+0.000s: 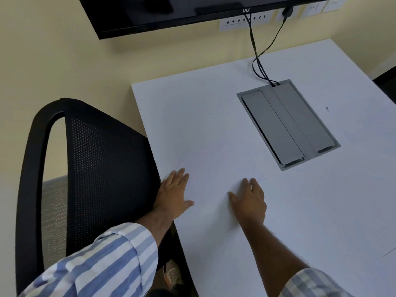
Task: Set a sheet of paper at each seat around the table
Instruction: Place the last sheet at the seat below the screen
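Observation:
My left hand (pixel 174 191) lies flat at the left edge of the white table (pixel 205 112), fingers spread and pointing away from me. My right hand (pixel 249 200) rests flat a short way to its right, fingers also apart. Between and under the hands lies a white sheet of paper (pixel 211 185). It is nearly the same colour as the table, and only faint traces of its edges show. Neither hand grips anything. The sheet sits in front of a black mesh chair (pixel 96 168) pushed in against the table's left side.
A grey metal cable box (pixel 287 123) is set into the table's middle, with black cables (pixel 256 52) running up to wall sockets. A black screen (pixel 171 13) hangs on the wall beyond. Another dark chair's edge (pixel 387 80) shows at far right.

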The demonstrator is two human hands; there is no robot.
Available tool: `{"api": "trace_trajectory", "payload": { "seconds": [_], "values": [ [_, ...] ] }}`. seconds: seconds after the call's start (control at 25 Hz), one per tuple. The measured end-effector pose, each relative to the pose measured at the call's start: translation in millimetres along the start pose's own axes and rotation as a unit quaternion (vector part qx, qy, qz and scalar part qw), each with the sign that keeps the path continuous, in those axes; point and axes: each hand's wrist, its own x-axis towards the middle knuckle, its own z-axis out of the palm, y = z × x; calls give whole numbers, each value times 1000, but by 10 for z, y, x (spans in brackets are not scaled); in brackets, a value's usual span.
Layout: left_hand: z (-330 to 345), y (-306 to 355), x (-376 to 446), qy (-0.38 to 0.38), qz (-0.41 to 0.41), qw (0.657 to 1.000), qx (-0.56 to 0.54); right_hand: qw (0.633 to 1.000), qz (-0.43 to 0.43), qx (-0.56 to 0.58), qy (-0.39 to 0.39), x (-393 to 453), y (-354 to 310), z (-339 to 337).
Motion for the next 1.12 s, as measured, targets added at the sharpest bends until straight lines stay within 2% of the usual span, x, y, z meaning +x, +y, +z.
{"api": "trace_trajectory", "payload": {
  "seconds": [0.32, 0.96, 1.12],
  "values": [
    [-60, 99, 88, 1, -22, 1000, -4, 999, -4, -38, -12, 98, -83, -66],
    [-17, 61, 134, 12, -18, 1000, -2, 1000, 7, -21, 0, 32, -94, -28],
    [-9, 15, 70, 28, -19, 996, -81, 999, 11, 39, 14, -9, -45, -20]
  ]
}}
